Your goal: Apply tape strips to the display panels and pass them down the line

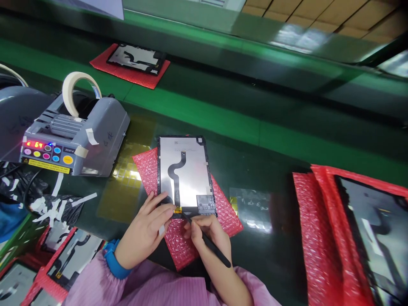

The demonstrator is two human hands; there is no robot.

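A tablet display panel point(194, 170) lies back side up on a sheet of red bubble wrap point(228, 208). A black flex cable point(174, 174) curves down its silver back to a small amber patch point(177, 210) near the bottom edge. My left hand point(148, 223) rests on the lower left corner, fingers stretched over the panel and cable end; a small white tape piece point(161, 230) shows at one finger. Closed around a black pen-shaped tool point(212, 246), my right hand point(212, 233) is at the lower edge. The tool's tip points beside the amber patch.
On the left stands a grey tape dispenser point(79, 131) with a tape roll point(72, 93). Another panel point(137, 58) lies on red wrap at the back. Wrapped panels point(376, 229) are stacked right; more panels point(75, 255) lie in a green crate point(15, 238) lower left.
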